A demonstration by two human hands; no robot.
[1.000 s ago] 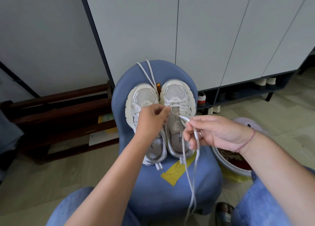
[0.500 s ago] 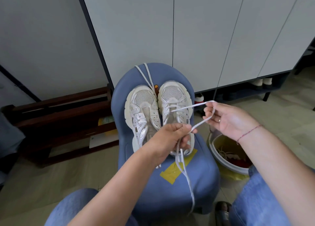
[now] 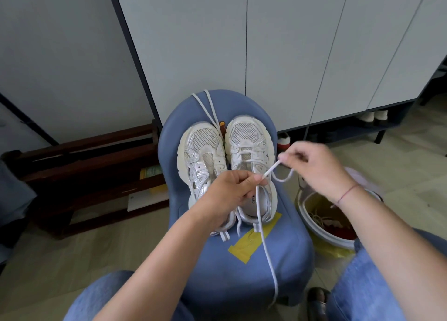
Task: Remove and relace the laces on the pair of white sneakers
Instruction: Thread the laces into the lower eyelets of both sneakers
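Right sneaker laced near the toe only; left sneaker bare, spare lace at its toe. My left hand and right hand each pinch the working lace.

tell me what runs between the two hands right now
A short stretch of white lace, pinched by the left hand and the right hand, with a small loop sagging beside it, above the partly laced sneaker. Head view.

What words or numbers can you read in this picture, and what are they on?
"CEC", printed on the insole of the right-hand white sneaker; further letters too blurred to read.
Yellow-green packet on the wooden rack: print too blurred to read.
No other text is readable.
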